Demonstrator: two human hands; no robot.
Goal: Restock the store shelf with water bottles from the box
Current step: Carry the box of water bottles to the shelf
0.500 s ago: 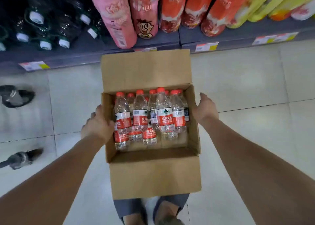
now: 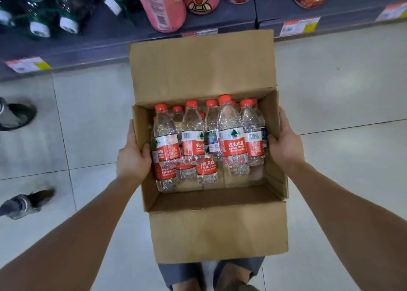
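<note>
The left hand [image 2: 132, 158] grips the left wall of the box [image 2: 218, 231], thumb hooked over the rim to the inside and fingers laid along the outer face; the right hand [image 2: 286, 145] grips the right wall in the same way, its thumb curled over the edge just beside the bottles. We see the cardboard box held between the 2 hands over the floor [image 2: 341, 92]; its 2 long flaps are folded open, 1 pointing toward the shelf and 1 hanging down toward the body.

Inside stand the water bottles [image 2: 233, 141]: clear plastic, red caps, red and white labels; they crowd against the far wall and lean a little; 1 bottle right of centre rises above the others. We cannot count them exactly, since the back row is partly hidden.

Under the near flap we see the hem of grey shorts [image 2: 182, 273] and the knees below it. Past the far flap runs the low grey shelf [image 2: 237, 10]; on it lie tall pink bottles [image 2: 163, 6], 1 with a cartoon face, red ones to their right, and dark bottles [image 2: 66, 8] with white caps to their left; price tags [image 2: 299, 26] line its front edge. At the left border, on the pale tiles, are 2 dark shoes [image 2: 17, 116] of another person, well apart from the box.
</note>
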